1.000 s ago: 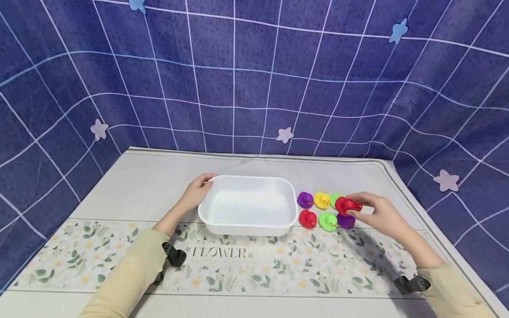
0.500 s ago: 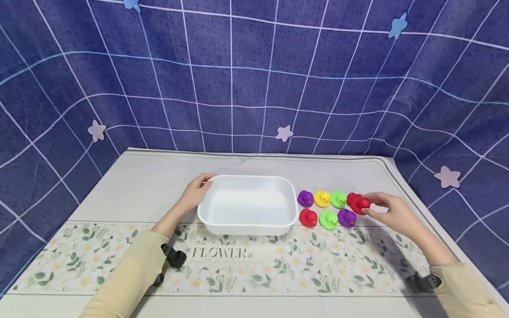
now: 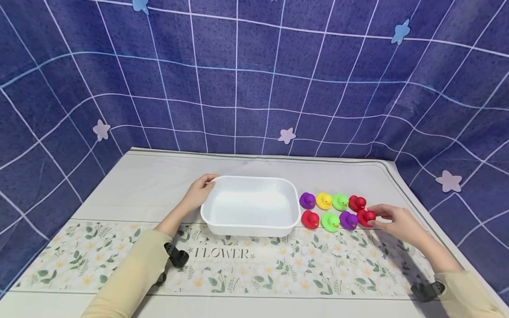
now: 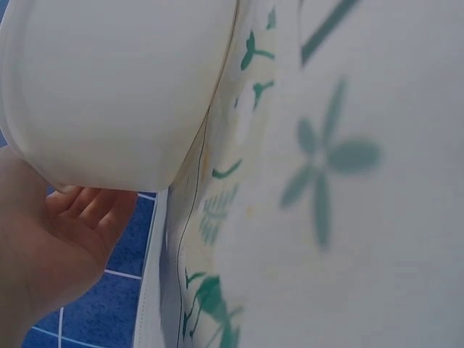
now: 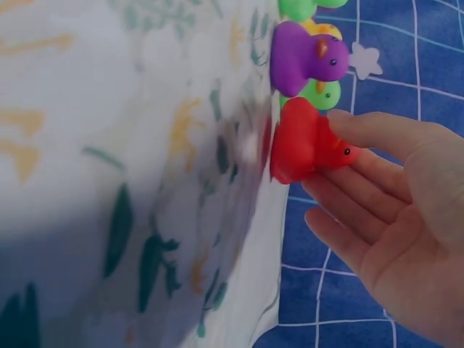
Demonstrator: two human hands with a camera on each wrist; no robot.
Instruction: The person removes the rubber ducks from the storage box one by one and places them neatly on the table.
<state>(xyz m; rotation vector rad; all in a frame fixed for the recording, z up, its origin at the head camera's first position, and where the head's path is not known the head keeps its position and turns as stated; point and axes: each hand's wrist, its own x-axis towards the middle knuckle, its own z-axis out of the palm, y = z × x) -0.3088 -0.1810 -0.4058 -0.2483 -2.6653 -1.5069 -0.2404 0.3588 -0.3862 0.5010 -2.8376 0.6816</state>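
My left hand [image 3: 199,192] holds the left end of a white plastic basin [image 3: 250,230], thumb at the rim and fingers on the outside; the left wrist view shows this hand [image 4: 69,246] against the basin wall [image 4: 123,94]. At the right, my right hand [image 3: 399,223] pinches a red rubber duck [image 3: 365,218] resting on the table. In the right wrist view, the thumb and fingers of this hand [image 5: 391,210] lie around the duck's head [image 5: 301,141]. Another red duck [image 3: 357,203] sits just behind it.
Two rows of rubber ducks stand right of the basin, among them a purple duck [image 3: 307,200], a yellow duck [image 3: 324,201] and a green duck [image 3: 330,221]. A floral-banded white cloth [image 3: 254,282] covers the table. Blue gridded curtain [image 3: 254,88] encloses the back and sides.
My right hand has carried the held red duck rightward, then toward the front, down to the end of the front row. The left hand and basin have stayed in place.
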